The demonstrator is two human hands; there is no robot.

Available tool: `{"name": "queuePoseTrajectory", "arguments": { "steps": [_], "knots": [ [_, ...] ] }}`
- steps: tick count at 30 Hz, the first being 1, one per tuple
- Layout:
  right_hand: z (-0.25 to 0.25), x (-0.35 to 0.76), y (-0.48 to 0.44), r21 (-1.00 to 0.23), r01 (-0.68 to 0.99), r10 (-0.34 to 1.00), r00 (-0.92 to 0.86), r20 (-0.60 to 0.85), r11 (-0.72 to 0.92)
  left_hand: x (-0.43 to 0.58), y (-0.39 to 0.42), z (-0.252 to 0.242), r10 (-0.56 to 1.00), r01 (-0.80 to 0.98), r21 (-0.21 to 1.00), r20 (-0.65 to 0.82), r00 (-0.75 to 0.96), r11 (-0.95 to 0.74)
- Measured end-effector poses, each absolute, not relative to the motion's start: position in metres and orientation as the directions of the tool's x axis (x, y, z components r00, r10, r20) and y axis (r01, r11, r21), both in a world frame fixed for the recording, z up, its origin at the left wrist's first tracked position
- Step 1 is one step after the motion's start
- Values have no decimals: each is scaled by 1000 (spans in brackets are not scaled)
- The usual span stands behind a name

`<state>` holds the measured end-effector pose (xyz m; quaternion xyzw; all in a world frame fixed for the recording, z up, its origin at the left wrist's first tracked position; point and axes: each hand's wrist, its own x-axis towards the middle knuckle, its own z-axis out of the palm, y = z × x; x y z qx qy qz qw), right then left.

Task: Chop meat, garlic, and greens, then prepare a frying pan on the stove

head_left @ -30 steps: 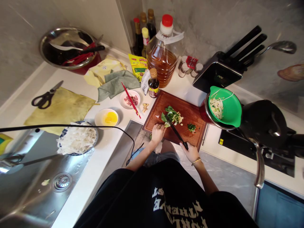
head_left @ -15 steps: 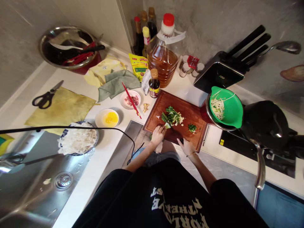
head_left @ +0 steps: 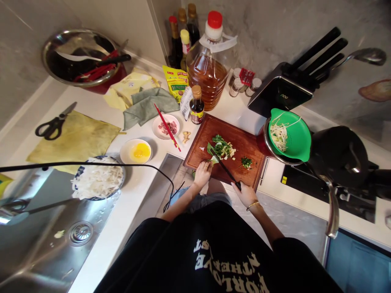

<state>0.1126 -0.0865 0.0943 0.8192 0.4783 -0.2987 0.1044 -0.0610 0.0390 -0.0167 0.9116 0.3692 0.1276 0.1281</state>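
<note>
White surface (head_left: 134, 183) carries a wooden cutting board (head_left: 244, 140) just ahead of both hands. Right hand (head_left: 246, 196) is closed on the knife (head_left: 225, 168) handle; left hand (head_left: 202, 173) curls over the greens (head_left: 220, 148), pinning them beside the blade. Hazard: a slipping stalk could bring the edge onto that hand.

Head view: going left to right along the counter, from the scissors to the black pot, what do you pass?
scissors → bowl with egg → dish of meat → left hand → greens → right hand holding the knife → green colander → black pot
</note>
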Motion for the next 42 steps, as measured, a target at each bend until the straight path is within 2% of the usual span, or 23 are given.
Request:
{"name": "queuePoseTrajectory", "arguments": {
  "steps": [7,10,17,20,25,32,37,42],
  "knots": [
    [81,105,-66,-80,839,681,377,-628,-538,-65,38,-5,680,645,276,42,732,-712],
    [64,96,-60,-66,837,701,408,-584,-543,-67,35,-2,677,652,253,19,736,-715],
    [62,96,-72,-172,837,778,379,-501,-519,-69,32,1,644,629,229,-13,765,-743],
    [74,103,-80,-183,851,791,350,-502,-492,-68,34,1,640,623,241,-11,768,-744],
    [84,107,-86,-113,866,748,347,-566,-487,-67,35,-2,656,630,267,14,754,-730],
    [71,97,-70,-39,856,710,401,-578,-515,-68,37,-14,661,608,333,63,748,-720],
    [53,86,-62,-77,830,741,447,-501,-552,-68,41,-18,654,581,381,86,752,-719],
    [64,90,-64,-108,825,755,445,-481,-555,-56,47,-17,656,592,355,88,750,-724]
  ]
}}
